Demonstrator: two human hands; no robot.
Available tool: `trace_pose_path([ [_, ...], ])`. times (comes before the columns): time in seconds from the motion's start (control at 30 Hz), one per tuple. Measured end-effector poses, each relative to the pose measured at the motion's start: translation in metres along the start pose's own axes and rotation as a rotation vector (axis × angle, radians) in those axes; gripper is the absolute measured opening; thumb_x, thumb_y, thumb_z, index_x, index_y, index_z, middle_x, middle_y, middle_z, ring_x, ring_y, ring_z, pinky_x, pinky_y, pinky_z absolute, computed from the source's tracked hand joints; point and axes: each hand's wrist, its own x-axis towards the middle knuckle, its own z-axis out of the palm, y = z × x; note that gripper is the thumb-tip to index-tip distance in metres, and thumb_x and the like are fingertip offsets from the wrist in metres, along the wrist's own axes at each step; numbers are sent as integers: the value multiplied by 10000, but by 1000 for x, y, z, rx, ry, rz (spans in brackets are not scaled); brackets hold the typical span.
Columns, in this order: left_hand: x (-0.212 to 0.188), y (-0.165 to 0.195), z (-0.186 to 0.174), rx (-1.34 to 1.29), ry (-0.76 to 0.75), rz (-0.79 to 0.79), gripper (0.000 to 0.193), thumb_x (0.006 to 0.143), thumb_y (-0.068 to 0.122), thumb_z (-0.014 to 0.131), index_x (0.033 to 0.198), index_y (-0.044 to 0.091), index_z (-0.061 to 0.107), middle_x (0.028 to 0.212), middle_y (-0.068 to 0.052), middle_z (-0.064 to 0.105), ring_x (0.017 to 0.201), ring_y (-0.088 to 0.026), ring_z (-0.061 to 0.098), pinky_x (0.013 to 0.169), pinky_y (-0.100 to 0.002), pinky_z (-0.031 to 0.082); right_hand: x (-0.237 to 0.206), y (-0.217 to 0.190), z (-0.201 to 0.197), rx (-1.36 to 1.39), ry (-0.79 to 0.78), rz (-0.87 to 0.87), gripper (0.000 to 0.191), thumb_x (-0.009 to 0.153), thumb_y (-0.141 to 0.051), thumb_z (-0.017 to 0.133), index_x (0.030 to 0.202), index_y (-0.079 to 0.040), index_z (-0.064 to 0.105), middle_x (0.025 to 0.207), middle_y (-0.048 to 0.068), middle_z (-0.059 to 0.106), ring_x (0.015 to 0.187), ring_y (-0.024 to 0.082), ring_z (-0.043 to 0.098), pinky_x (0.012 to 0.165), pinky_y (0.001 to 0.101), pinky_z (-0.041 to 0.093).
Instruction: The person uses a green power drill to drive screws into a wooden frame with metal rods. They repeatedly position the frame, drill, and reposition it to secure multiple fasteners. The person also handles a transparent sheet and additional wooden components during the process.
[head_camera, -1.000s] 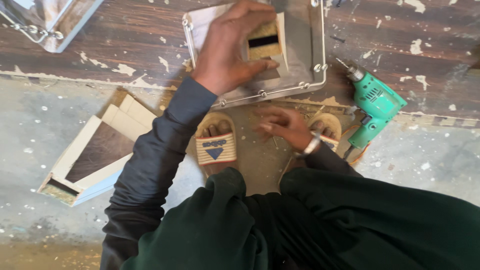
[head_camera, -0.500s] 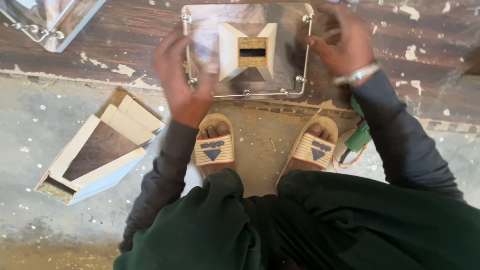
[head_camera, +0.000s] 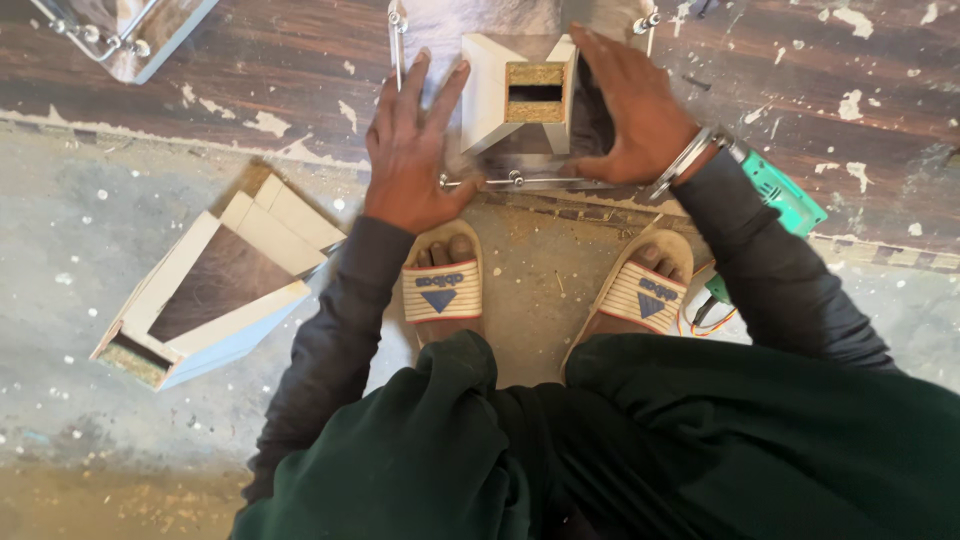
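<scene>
The small white-faced particleboard box stood on the metal-framed panel lying on the dark plank floor, just ahead of the person's sandalled feet, its open slot facing the camera and its long axis running away from the person. It sat directly between the two hands, slightly nearer the right. The left hand lay flat and open on the panel just left of the box, fingers spread and pointing away, the nearest fingertip just beside the box's white side; whether it touched was unclear. The right hand was open too, cupped against the box's right side, palm inward, a metal bangle at the wrist. Right of the box lay a green power drill, partly hidden by the right sleeve. Left of the box, well apart on the concrete, rested a larger white-edged wooden frame.
</scene>
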Motion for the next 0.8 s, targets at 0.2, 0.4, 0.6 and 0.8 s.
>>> trace_pose_path([
  [0.2,27,-1,3,74,-90,-98,1295,581,379,1025,1627,386,261,1571,-69,357,1352,-457,375,1011,-709,343,8,-10,7,-109,20,115,1236,665,-433,969,1620,-96,261,1637,198,381,1432,426,405,1084,616,358],
  [0.4,42,4,-1,56,-68,-162,1307,482,229,1039,1572,397,338,1284,-54,436,1107,-375,429,887,-619,412,13,-7,5,-18,-22,176,1213,636,-411,971,1603,-147,288,1597,184,451,1344,402,474,1016,631,351],
  [0.6,52,4,-10,12,-97,-173,1262,450,156,1031,1523,377,404,1252,-69,450,1085,-391,418,887,-604,413,20,-8,4,-19,-26,188,1204,616,-426,960,1577,-148,290,1477,211,544,1276,429,521,945,611,371],
  [0.8,54,1,-7,2,-132,-189,1278,434,187,1048,1518,374,398,1244,-86,471,1089,-388,433,882,-598,423,19,-3,4,-22,-29,202,1209,623,-469,970,1576,-155,297,1364,203,597,1263,422,538,965,632,375],
])
